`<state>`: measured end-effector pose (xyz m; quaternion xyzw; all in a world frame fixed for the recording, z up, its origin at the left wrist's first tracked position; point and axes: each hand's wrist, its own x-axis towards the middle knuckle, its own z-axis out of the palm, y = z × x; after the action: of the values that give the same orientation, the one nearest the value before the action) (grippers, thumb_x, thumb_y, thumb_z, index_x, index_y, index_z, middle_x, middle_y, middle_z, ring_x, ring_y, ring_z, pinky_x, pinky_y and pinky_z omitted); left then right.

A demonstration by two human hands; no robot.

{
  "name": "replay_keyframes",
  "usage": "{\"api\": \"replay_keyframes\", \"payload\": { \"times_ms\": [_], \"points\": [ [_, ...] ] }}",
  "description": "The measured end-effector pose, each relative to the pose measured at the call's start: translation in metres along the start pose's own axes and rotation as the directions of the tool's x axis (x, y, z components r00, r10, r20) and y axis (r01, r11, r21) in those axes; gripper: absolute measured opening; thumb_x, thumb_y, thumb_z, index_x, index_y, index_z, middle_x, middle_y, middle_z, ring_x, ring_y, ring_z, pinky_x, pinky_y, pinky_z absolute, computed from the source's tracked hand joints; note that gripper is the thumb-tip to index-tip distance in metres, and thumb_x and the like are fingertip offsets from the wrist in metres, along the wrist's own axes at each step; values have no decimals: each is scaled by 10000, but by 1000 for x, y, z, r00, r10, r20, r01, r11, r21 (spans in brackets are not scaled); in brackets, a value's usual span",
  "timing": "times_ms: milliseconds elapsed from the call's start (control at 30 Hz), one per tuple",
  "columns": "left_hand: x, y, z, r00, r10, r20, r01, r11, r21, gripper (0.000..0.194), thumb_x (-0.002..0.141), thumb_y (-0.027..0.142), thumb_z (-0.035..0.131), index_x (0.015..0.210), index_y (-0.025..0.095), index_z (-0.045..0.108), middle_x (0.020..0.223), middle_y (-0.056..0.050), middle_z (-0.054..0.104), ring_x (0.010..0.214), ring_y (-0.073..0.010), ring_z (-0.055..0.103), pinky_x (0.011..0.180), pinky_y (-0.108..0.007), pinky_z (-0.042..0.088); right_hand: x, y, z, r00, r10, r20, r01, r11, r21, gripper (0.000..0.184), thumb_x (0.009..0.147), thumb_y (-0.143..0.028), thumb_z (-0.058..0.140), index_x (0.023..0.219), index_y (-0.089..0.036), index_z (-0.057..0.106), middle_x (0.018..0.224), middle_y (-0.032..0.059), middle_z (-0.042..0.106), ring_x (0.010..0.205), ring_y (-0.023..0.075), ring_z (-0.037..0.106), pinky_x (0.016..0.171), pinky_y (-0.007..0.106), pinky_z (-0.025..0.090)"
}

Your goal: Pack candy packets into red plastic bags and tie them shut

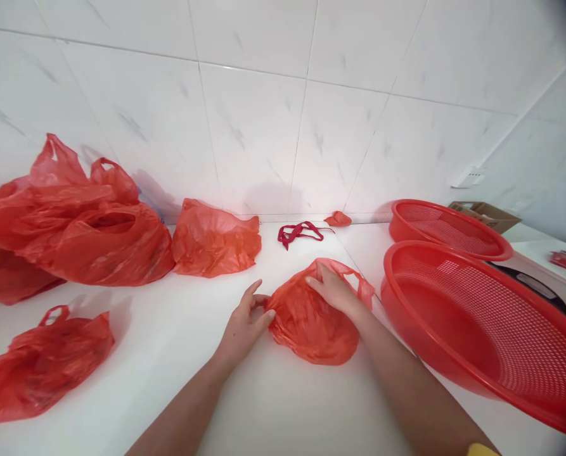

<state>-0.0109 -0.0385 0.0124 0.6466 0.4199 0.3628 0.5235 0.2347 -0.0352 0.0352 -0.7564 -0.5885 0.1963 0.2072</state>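
Observation:
A crumpled red plastic bag (pixel 311 323) lies on the white countertop in front of me, its handle loop spread toward the right. At its left edge, my left hand (pixel 247 316) pinches the thin plastic between thumb and fingers. My right hand (pixel 334 288) reaches over the bag from the right and grips its upper part; the fingertips are partly hidden by the plastic. What the bag holds, if anything, cannot be made out.
Two red mesh baskets, a near one (pixel 454 335) and a far one (pixel 449 228), stand right. Red bags, one large (pixel 106 240), one flat (pixel 216 244) and one small (pixel 59 361), lie left. A dark red strap (pixel 302 234) and red scrap (pixel 340 219) lie by the tiled wall.

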Motion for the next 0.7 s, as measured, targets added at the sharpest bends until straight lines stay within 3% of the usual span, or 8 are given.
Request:
{"api": "replay_keyframes", "payload": {
  "times_ms": [133, 200, 267, 333, 400, 467, 533, 700],
  "points": [
    [6, -10, 1, 994, 40, -104, -26, 990, 136, 591, 848, 355, 536, 1384, 303, 294, 1193, -64, 579, 1095, -216, 561, 943, -425, 444, 15, -3, 6, 1000, -11, -10, 10, 996, -84, 325, 887, -460, 405, 966, -199, 583, 901, 44, 661, 811, 183, 612, 662, 280, 395],
    [7, -12, 1, 964, 194, -181, -137, 948, 286, 561, 847, 330, 538, 1369, 293, 333, 1267, -83, 532, 1159, -242, 517, 959, -455, 427, 16, -5, 10, 999, -3, -36, -2, 993, -122, 283, 886, -413, 422, 977, -194, 575, 894, 48, 662, 799, 183, 611, 640, 275, 379],
    [5, -10, 3, 878, 438, -193, -312, 829, 464, 509, 841, 292, 549, 1330, 285, 411, 1315, -89, 502, 1244, -271, 441, 1015, -490, 365, 14, -5, 13, 999, 0, -54, -7, 990, -142, 272, 885, -386, 426, 992, -183, 571, 889, 54, 661, 785, 186, 609, 623, 275, 366],
    [0, -6, 7, 769, 633, -88, -474, 657, 586, 460, 829, 270, 569, 1281, 290, 486, 1329, -84, 507, 1294, -293, 381, 1052, -506, 308, 11, -6, 15, 998, -14, -66, 4, 987, -158, 280, 898, -373, 404, 991, -170, 573, 880, 54, 659, 777, 182, 609, 626, 271, 361],
    [-7, -1, 14, 713, 691, 119, -599, 511, 617, 444, 823, 297, 584, 1261, 305, 518, 1328, -77, 526, 1307, -313, 364, 1067, -524, 265, 8, -7, 16, 997, -22, -76, 8, 983, -181, 287, 906, -361, 392, 988, -158, 578, 869, 55, 662, 777, 178, 613, 640, 267, 367],
    [-11, 3, 22, 711, 612, 347, -671, 440, 597, 460, 823, 364, 583, 1274, 311, 514, 1319, -81, 541, 1290, -334, 382, 1082, -570, 181, 7, -7, 18, 996, -19, -85, 1, 979, -202, 285, 906, -353, 400, 1010, -154, 577, 881, 61, 668, 801, 182, 621, 662, 266, 380],
    [-11, 2, 27, 735, 484, 474, -674, 454, 583, 473, 818, 424, 577, 1271, 304, 520, 1282, -91, 568, 1231, -342, 443, 1078, -624, 92, 7, -8, 19, 995, -11, -96, -10, 976, -218, 275, 899, -350, 421, 1033, -163, 573, 905, 67, 674, 831, 193, 628, 680, 273, 395],
    [-1, -9, 20, 837, 372, 401, -546, 509, 666, 435, 796, 424, 597, 1208, 286, 568, 1287, -121, 540, 1182, -346, 471, 1033, -684, 99, 6, -8, 19, 993, -14, -115, -13, 973, -230, 293, 893, -384, 437, 1067, -187, 565, 918, 68, 683, 837, 219, 638, 681, 299, 419]
  ]
}}
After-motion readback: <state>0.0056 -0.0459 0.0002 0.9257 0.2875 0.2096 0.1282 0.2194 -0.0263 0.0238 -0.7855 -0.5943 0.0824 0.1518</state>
